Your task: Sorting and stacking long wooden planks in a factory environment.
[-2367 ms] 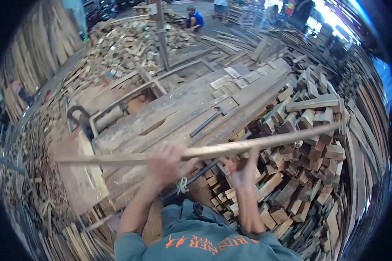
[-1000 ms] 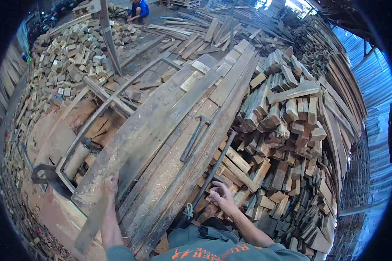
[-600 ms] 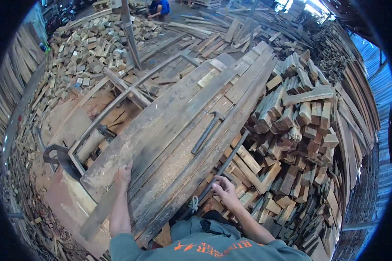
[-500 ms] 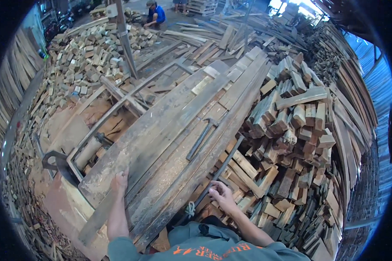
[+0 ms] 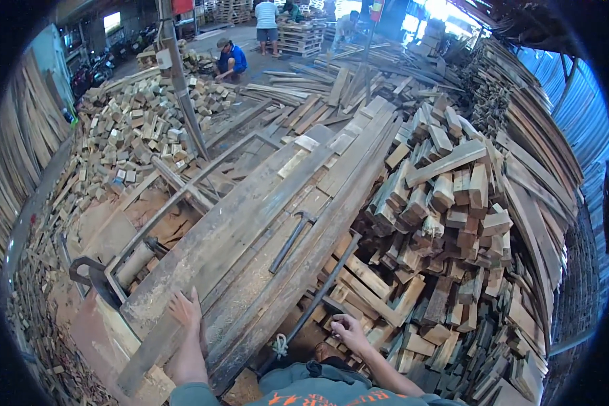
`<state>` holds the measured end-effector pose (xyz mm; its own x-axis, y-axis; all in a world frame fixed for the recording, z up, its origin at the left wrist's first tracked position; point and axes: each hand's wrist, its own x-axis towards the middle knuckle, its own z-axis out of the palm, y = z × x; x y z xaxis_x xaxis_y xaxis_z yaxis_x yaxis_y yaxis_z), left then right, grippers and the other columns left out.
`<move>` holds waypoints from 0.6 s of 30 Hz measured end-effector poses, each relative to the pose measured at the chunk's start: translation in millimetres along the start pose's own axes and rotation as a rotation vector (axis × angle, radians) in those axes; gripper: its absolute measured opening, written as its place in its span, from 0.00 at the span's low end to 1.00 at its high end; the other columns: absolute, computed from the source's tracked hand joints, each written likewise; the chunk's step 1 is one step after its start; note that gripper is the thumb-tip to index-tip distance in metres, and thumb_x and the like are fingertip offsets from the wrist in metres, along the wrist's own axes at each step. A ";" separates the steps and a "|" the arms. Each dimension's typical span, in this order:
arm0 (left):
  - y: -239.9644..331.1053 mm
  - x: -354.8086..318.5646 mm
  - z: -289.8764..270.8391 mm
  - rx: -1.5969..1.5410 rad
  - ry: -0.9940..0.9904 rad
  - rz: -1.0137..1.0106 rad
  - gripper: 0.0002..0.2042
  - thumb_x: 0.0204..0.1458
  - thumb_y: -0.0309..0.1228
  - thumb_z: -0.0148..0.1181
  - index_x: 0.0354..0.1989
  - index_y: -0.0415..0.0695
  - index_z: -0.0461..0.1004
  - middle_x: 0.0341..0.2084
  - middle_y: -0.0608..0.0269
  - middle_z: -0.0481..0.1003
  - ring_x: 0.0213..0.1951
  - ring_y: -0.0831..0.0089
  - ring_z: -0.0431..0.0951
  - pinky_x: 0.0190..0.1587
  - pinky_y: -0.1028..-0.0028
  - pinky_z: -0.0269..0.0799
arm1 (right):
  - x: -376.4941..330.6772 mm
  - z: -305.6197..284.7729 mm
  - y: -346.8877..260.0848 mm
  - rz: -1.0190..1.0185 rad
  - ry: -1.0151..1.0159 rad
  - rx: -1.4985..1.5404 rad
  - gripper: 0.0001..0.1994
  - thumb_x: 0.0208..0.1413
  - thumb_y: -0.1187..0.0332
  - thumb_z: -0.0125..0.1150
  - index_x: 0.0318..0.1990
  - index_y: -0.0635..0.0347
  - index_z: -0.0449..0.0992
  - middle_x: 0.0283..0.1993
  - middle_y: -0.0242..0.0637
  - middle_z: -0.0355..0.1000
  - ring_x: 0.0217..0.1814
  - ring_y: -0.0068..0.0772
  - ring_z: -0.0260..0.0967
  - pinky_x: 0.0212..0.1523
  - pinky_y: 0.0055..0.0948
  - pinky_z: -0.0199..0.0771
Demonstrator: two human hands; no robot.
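My left hand [image 5: 187, 312] lies on a long narrow plank [image 5: 231, 272], its fingers and thumb spread. This plank rests lengthwise on a bench of worn boards [image 5: 304, 243] dusted with shavings. Low beside the bench hangs my right hand [image 5: 350, 333], fingers loosely curled with nothing visible in them. It is just right of a dark metal bar [image 5: 328, 283], apart from it. A hammer [image 5: 292, 238] lies on the bench boards beyond both hands. Small wood blocks [image 5: 307, 143] sit towards the bench's far end.
A high stack of cut timber blocks [image 5: 446, 203] stands close on the right. To the left are a metal frame [image 5: 183, 193] and a heap of small blocks [image 5: 142, 128]. Farther back, a person in blue [image 5: 231, 59] squats, and another person [image 5: 266, 27] stands near pallets [image 5: 300, 37].
My view has tilted up, showing more of the background. My left hand's fingers have spread out over the plank. The right hand has drawn away from the metal bar.
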<state>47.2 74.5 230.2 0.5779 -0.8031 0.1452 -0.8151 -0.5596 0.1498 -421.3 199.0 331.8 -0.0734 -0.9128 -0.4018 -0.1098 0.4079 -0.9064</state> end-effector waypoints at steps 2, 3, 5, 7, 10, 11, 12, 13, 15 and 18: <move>21.7 -16.3 -19.8 -0.014 -0.025 0.013 0.38 0.53 0.59 0.52 0.63 0.40 0.61 0.59 0.44 0.64 0.61 0.47 0.60 0.63 0.47 0.51 | -0.4 -5.5 4.8 0.023 0.028 0.019 0.18 0.60 0.62 0.60 0.50 0.69 0.72 0.35 0.33 0.74 0.33 0.21 0.69 0.31 0.24 0.71; 30.8 -20.6 -26.0 -0.022 -0.053 0.025 0.40 0.52 0.60 0.53 0.63 0.39 0.60 0.60 0.44 0.62 0.63 0.46 0.58 0.64 0.47 0.48 | 1.0 -8.5 8.7 0.022 0.036 0.019 0.18 0.60 0.62 0.60 0.50 0.69 0.72 0.35 0.33 0.74 0.33 0.21 0.69 0.31 0.24 0.71; 21.1 -28.1 -18.9 -0.001 0.038 0.037 0.41 0.51 0.61 0.54 0.64 0.39 0.58 0.61 0.45 0.62 0.64 0.46 0.57 0.65 0.47 0.47 | 6.2 -6.6 13.5 0.024 -0.020 -0.037 0.18 0.61 0.62 0.59 0.53 0.64 0.71 0.36 0.31 0.72 0.36 0.20 0.69 0.36 0.22 0.72; 19.8 -30.0 -15.2 0.016 0.118 0.061 0.43 0.50 0.61 0.54 0.65 0.38 0.57 0.61 0.46 0.61 0.65 0.47 0.56 0.66 0.47 0.46 | 14.2 -6.0 18.9 0.037 -0.044 -0.054 0.19 0.61 0.62 0.60 0.54 0.65 0.70 0.36 0.31 0.72 0.36 0.20 0.69 0.35 0.23 0.72; 24.9 -30.6 -20.8 -0.021 0.069 0.014 0.42 0.50 0.60 0.54 0.65 0.39 0.56 0.62 0.47 0.59 0.66 0.48 0.54 0.67 0.47 0.44 | 32.2 4.1 38.7 0.088 -0.039 -0.066 0.21 0.59 0.61 0.62 0.54 0.67 0.69 0.36 0.33 0.73 0.34 0.23 0.70 0.35 0.25 0.72; 24.8 -29.3 -21.8 -0.041 0.067 0.007 0.42 0.51 0.59 0.54 0.65 0.39 0.56 0.62 0.47 0.60 0.66 0.48 0.54 0.68 0.47 0.43 | 40.7 9.4 51.2 0.118 -0.014 -0.062 0.23 0.57 0.61 0.63 0.53 0.69 0.69 0.36 0.36 0.75 0.33 0.25 0.72 0.35 0.27 0.73; 28.9 -28.8 -22.8 -0.067 0.063 0.005 0.41 0.51 0.58 0.54 0.65 0.38 0.56 0.62 0.47 0.60 0.66 0.49 0.54 0.68 0.47 0.43 | 51.1 12.1 78.2 0.124 -0.013 -0.065 0.23 0.57 0.61 0.63 0.53 0.69 0.69 0.36 0.36 0.75 0.33 0.25 0.72 0.35 0.27 0.73; 29.2 -27.1 -22.5 -0.060 0.059 -0.003 0.41 0.51 0.58 0.54 0.65 0.38 0.56 0.62 0.47 0.60 0.66 0.49 0.54 0.68 0.47 0.43 | 58.5 27.7 77.4 0.198 0.016 -0.146 0.25 0.55 0.59 0.65 0.54 0.69 0.68 0.38 0.38 0.75 0.35 0.27 0.72 0.38 0.28 0.73; 29.6 -29.2 -21.1 -0.051 0.063 0.009 0.39 0.52 0.56 0.55 0.65 0.39 0.57 0.62 0.47 0.60 0.66 0.50 0.55 0.68 0.48 0.44 | 61.2 38.7 75.8 0.485 -0.118 -0.067 0.33 0.51 0.55 0.68 0.57 0.71 0.65 0.47 0.46 0.73 0.47 0.35 0.72 0.49 0.34 0.72; 37.1 -26.7 -23.7 -0.055 0.057 0.007 0.38 0.52 0.56 0.55 0.64 0.40 0.59 0.61 0.45 0.62 0.65 0.49 0.57 0.68 0.49 0.45 | 92.9 65.9 180.9 0.453 -0.206 -0.047 0.28 0.54 0.60 0.67 0.58 0.61 0.63 0.34 0.37 0.71 0.28 0.26 0.67 0.25 0.30 0.74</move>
<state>2.4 80.0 255.1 0.5748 -0.7932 0.2012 -0.8167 -0.5406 0.2021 -382.6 186.5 121.9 0.0732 -0.6270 -0.7755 -0.1573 0.7606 -0.6298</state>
